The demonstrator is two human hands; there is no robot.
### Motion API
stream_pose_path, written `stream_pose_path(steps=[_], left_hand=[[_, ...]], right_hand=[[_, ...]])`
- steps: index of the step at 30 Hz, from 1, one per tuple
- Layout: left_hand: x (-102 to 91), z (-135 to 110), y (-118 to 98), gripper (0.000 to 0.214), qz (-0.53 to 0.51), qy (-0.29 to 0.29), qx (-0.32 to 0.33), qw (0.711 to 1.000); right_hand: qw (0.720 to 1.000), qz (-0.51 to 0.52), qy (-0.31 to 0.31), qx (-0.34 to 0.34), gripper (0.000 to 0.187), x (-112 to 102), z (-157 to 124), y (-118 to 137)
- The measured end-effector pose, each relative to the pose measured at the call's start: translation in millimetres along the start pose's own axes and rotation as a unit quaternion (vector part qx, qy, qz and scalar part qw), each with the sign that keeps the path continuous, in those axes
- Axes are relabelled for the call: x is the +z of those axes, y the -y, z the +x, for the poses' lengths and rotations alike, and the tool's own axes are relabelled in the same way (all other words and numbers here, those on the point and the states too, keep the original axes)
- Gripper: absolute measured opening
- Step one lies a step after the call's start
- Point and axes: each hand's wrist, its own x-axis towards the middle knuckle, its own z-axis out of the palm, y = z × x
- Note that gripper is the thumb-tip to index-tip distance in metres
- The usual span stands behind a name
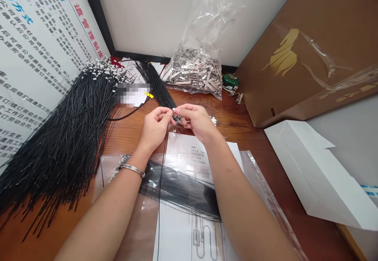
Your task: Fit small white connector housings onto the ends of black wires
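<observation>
My left hand (156, 126) is closed, thumb and finger pinching the upper end of a thin black cord (160, 190) that hangs down over the paper. Against it my right hand (197, 120) is closed too, its fingertips on a tiny white end piece (173, 110). Whether that piece is fixed to the cord, I cannot tell. Just beneath the fingertips lies a small heap of shiny metal parts (177, 118), partly hidden by the hands. Behind the hands runs a tied bundle of black cords (158, 84).
Many black cords with white tips (67, 131) are heaped on the left. A clear bag of metal clips (195, 70) stands at the back, beside a green tape measure (230, 80). Right are a brown box (277, 56) and white carton (319, 174). Under my arms lies a printed sheet (180, 150).
</observation>
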Motion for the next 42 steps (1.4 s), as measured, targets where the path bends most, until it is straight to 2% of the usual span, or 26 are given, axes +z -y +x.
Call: stream_pose_path(steps=[7,12,21,30,34,42], left_hand=[[1.2,-1.5,-1.9,0.012,0.007,0.006,-0.029,1.0],[0.9,-1.0,-0.2,0.014,0.005,0.01,-0.018,1.0],[-0.2,-0.1,2.8,0.017,-0.011,0.011,-0.014,1.0],[0.8,1.0,2.3,0.012,-0.017,0.009,-0.017,1.0],[0.9,0.3,0.0,0.008,-0.009,-0.006,-0.017,1.0],[0.1,-2.4,0.7,0.008,0.051,-0.002,0.032,0.998]], right_hand=[[0.999,-0.002,-0.03,-0.041,0.017,-0.9,1.2,-2.0],[0.997,-0.005,-0.035,-0.063,0.016,-0.9,1.6,-4.5],[0.998,0.009,-0.035,-0.06,0.018,-0.7,2.2,-4.6],[0.998,0.01,-0.03,-0.048,0.025,-1.1,0.9,-3.8],[0.999,0.024,-0.006,-0.02,0.025,-2.3,0.8,-3.2],[0.996,0.052,0.016,0.064,0.021,-4.5,-1.1,2.2]])
